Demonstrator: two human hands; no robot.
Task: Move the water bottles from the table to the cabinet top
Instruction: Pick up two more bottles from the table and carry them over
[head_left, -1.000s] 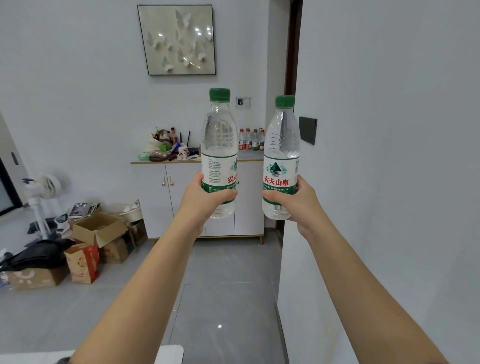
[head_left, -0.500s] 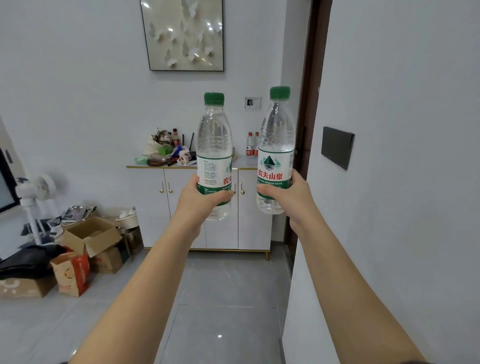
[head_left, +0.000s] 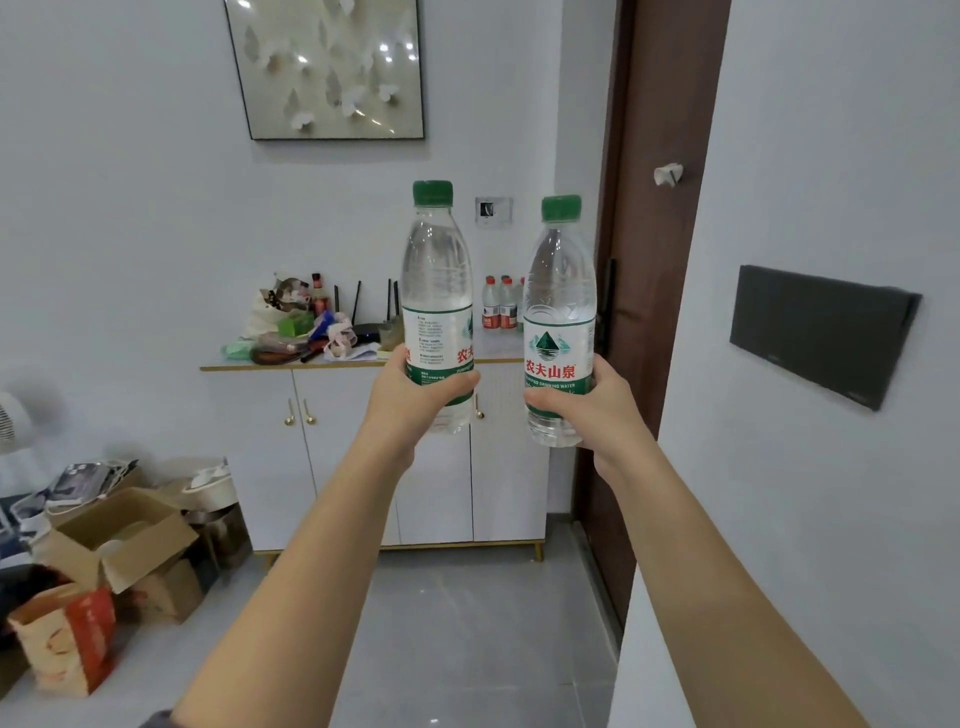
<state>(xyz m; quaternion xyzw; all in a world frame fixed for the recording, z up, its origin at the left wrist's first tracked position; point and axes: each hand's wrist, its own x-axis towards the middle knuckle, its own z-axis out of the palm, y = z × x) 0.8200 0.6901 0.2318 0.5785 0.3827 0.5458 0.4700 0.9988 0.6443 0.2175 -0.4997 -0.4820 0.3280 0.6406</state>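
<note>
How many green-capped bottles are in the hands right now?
2: one upright in the left hand, the left bottle; one upright in the right hand, the right bottle. Small red-capped bottles on the cabinet top are partly hidden.

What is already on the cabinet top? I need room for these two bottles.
Clutter on the cabinet top's left, red-capped bottles right. The held bottles hide the space between.

Room evenly lit, soft and diffuse; light source out of frame, probably overhead. Bright specular spots on the glazed wall picture (head_left: 332, 67); one small glint on the floor tiles (head_left: 434, 721). Shadows faint. Centre sharp, label print readable. Wide-angle bowing at edges: door frame (head_left: 649, 312) leans. Left margin clutter slightly soft.
</note>
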